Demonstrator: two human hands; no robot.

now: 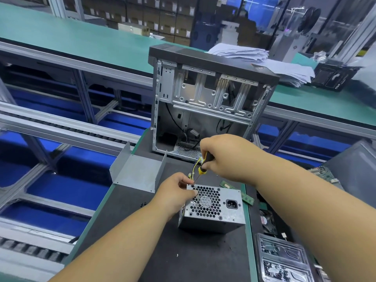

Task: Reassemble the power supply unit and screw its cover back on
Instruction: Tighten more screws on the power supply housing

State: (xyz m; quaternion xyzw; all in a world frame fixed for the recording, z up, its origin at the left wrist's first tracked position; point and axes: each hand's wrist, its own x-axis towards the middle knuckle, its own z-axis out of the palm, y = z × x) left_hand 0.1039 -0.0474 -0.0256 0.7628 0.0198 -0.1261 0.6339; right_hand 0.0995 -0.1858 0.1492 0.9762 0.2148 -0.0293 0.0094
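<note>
On the dark tabletop, the bent metal cover is lying at far left, not yet fitted. The left hand is pinching the power supply unit at its far-left corner, steadying it. The right hand, clenched around a yellow-and-black screwdriver, is driving a corner screw; keeping the shaft in line with the screw should prevent slipping.

left hand fingers pinched; right hand fisted, both forearms extended.
</note>
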